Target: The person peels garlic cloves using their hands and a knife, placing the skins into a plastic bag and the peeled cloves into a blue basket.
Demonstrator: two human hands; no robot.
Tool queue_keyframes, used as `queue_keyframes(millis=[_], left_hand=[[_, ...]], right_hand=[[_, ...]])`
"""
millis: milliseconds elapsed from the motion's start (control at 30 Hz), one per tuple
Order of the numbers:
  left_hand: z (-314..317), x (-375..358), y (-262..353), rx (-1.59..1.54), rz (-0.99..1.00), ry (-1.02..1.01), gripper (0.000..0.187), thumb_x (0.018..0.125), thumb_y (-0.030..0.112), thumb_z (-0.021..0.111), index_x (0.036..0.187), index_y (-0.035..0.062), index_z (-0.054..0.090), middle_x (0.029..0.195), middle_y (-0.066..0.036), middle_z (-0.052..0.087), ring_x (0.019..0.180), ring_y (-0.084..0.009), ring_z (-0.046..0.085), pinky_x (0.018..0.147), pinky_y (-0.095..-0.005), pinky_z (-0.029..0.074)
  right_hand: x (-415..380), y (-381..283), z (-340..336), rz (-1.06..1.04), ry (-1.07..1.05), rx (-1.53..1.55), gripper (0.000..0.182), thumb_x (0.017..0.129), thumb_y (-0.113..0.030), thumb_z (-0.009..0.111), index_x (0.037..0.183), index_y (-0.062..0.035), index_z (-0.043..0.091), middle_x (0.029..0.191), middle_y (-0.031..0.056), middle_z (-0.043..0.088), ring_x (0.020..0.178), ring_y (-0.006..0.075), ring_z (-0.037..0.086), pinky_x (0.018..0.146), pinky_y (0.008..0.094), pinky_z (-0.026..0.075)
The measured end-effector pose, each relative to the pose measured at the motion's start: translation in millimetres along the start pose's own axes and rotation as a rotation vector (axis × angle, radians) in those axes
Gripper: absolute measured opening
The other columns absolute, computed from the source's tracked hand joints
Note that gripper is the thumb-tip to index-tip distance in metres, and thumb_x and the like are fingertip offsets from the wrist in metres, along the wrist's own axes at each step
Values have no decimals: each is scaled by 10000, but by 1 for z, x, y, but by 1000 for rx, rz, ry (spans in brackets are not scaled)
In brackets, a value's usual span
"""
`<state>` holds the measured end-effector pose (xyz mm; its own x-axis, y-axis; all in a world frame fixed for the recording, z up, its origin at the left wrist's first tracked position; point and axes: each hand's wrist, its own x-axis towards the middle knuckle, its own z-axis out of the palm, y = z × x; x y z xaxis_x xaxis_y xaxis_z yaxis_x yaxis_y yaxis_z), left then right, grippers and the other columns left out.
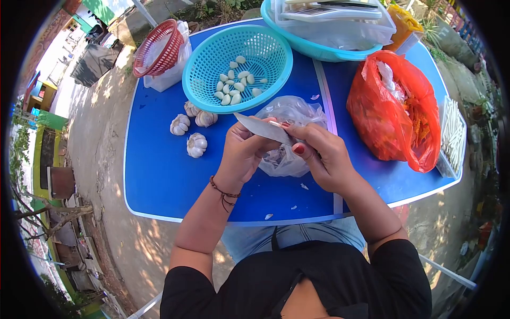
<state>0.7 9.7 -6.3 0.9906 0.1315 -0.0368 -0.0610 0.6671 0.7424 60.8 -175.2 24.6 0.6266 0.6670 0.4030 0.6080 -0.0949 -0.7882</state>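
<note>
A wide-bladed knife is in my right hand, its tip toward the upper left and its handle hidden in the fingers. My left hand is closed behind the blade. Its fingertips pinch a small pale garlic clove, mostly covered by fingers and knife. Beneath both hands lies a clear plastic bag with what look like peelings inside. Several whole garlic bulbs rest left of my left hand. Beyond the hands, a turquoise basket contains several peeled garlic cloves.
On the blue table, a red plastic bag stands at right beside a box of white sticks. A red basket sits at the back left. A turquoise basin carries a clear container. Skin scraps lie near the front edge.
</note>
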Motion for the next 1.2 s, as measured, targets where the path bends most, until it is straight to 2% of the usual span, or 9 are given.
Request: queue_keyframes(millis=[100,200,233,367,567,767,967,1067,1200], left_hand=[[0,1,4,-16,-37,11,230,805,-34,653,1031,-32,612,999,-167,660,893,-234,680,758,-302,592],[2,-1,8,22,-119,-83,212,800,-35,660,1008,-35,620,967,-169,667,863,-241,687,753,-296,592],[6,-4,6,53,-161,-84,168,809,-26,660,973,-34,627,935,-173,672,832,-244,692,745,-302,592],[10,-3,0,53,-116,-131,214,846,-31,607,1058,-24,581,1027,-208,640,883,-240,683,727,-254,593],[6,0,-1,-24,-38,-85,279,849,6,632,1116,-8,549,1093,-173,623,948,-235,664,777,-253,573],[11,-1,3,-26,-42,-22,307,833,40,680,1106,8,543,1098,-137,620,979,-216,652,815,-285,561],[-2,1,-8,23,-5,-92,257,871,82,639,1074,30,491,1090,-153,607,1057,-239,611,886,-319,545],[7,-1,-7,14,25,-25,296,814,-20,666,1076,16,533,1094,-138,621,992,-209,648,833,-301,564],[7,-1,-9,7,29,-38,317,798,-29,682,1077,20,539,1105,-138,620,993,-216,648,835,-312,565]], right_hand=[[0,-4,0,35,-18,-27,259,890,-147,598,1135,-66,608,887,116,622,758,276,631,643,332,496],[3,7,3,-14,130,-76,251,915,-156,572,1136,-43,604,882,119,624,751,251,626,651,311,489],[6,8,-2,37,147,-38,253,922,-161,564,1137,-32,601,882,122,625,749,239,622,657,301,485],[7,11,-19,167,192,115,266,939,-168,546,1133,9,589,883,134,624,737,198,598,681,269,470],[6,7,-15,74,94,33,282,948,-210,535,1113,17,562,897,161,630,762,245,643,677,306,487],[0,5,-11,196,23,113,372,908,-274,595,1163,-41,457,845,158,597,681,260,637,610,314,481],[-1,-1,-6,78,-60,35,432,896,-283,602,1253,-103,440,809,120,585,581,219,593,539,297,452],[-2,7,-3,18,-38,1,453,899,-287,595,1282,-101,439,780,103,579,575,200,587,529,295,447],[-1,6,-4,-18,-9,-2,414,912,-291,575,1261,-93,475,797,109,597,604,201,606,551,296,463]])
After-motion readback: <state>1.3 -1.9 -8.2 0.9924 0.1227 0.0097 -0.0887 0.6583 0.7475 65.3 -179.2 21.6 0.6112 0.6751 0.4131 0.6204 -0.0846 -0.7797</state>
